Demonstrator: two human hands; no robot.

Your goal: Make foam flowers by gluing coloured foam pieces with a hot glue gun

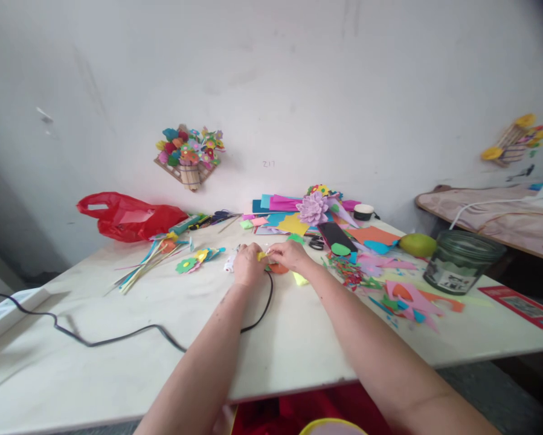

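Note:
My left hand (248,264) is closed on a small yellow piece of craft foam (261,257) above the table. From the other side my right hand (290,254) pinches close to that yellow piece; whether it grips the piece itself or something tiny is too small to tell. Just left of my left hand lies a white object (229,264), mostly hidden, with a black cord (270,296) running nearby. An orange foam piece (279,268) rests below my right hand, and a bright yellow one (299,278) lies beside my right wrist.
Foam flowers (187,264) and thin sticks (147,266) lie left, before a red plastic bag (130,215). Coloured sheets, scraps (402,296), scissors (316,242) and a phone (336,237) spread right. A glass jar (462,263) stands at the right edge; the cord crosses the left side.

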